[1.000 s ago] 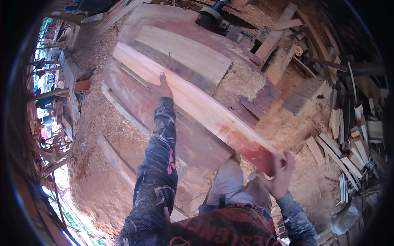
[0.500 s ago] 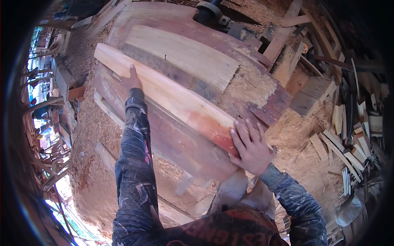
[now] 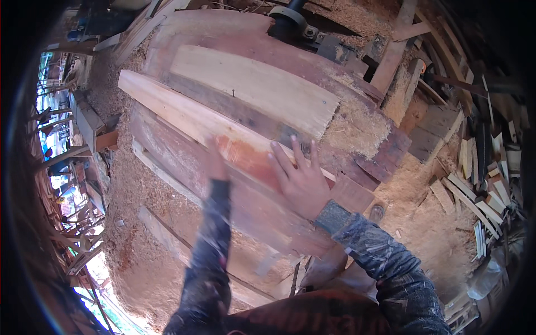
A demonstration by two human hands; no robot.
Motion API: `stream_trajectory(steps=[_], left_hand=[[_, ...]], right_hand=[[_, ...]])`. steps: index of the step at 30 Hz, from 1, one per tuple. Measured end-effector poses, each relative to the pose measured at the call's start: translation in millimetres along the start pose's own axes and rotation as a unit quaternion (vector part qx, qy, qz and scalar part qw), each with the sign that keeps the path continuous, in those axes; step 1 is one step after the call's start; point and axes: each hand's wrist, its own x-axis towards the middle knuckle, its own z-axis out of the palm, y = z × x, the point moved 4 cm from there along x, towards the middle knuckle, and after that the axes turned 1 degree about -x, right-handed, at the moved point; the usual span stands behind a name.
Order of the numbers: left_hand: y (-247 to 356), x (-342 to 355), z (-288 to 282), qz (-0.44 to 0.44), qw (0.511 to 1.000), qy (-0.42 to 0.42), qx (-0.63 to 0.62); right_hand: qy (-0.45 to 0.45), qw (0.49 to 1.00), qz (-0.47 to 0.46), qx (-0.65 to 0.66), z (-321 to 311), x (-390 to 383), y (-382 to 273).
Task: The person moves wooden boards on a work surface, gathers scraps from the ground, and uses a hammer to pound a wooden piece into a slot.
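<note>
A long wooden plank (image 3: 181, 110), pale along its upper edge with a reddish-orange patch on its near face, lies slantwise across a worn reddish wooden worktop (image 3: 254, 209). My right hand (image 3: 304, 187) rests with spread fingers on the plank near its right end. My left hand (image 3: 213, 162) is at the middle of the plank's near face, smeared by motion, so its fingers cannot be made out. Beyond the plank, a flat pale board (image 3: 257, 78) lies roughly parallel to it on the worktop. A nail (image 3: 233, 92) sticks up between the two.
Sawdust (image 3: 360, 128) is heaped at the right of the worktop. A dark round machine part (image 3: 287, 22) stands at its far edge. Wood offcuts (image 3: 474, 206) lie in a pile at the right. Loose timber (image 3: 162, 229) lies on the sawdust-covered floor at the near left.
The plank has slid left along the worktop. My left hand has come back from near its far left end to its middle, and my right hand has moved left. The view has shifted slightly.
</note>
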Motion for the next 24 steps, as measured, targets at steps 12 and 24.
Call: stream_trajectory(steps=[12, 24], left_hand=[[36.2, 53.8, -13.3, 0.069, 0.993, 0.052, 0.081], [-29.0, 126.3, -90.8, 0.041, 0.999, 0.027, 0.003]], right_hand=[[0.079, 0.994, -0.012, 0.076, 23.1, 124.1, -56.5], [0.092, 0.996, -0.011, 0.007, 80.1, 266.6, -111.9]])
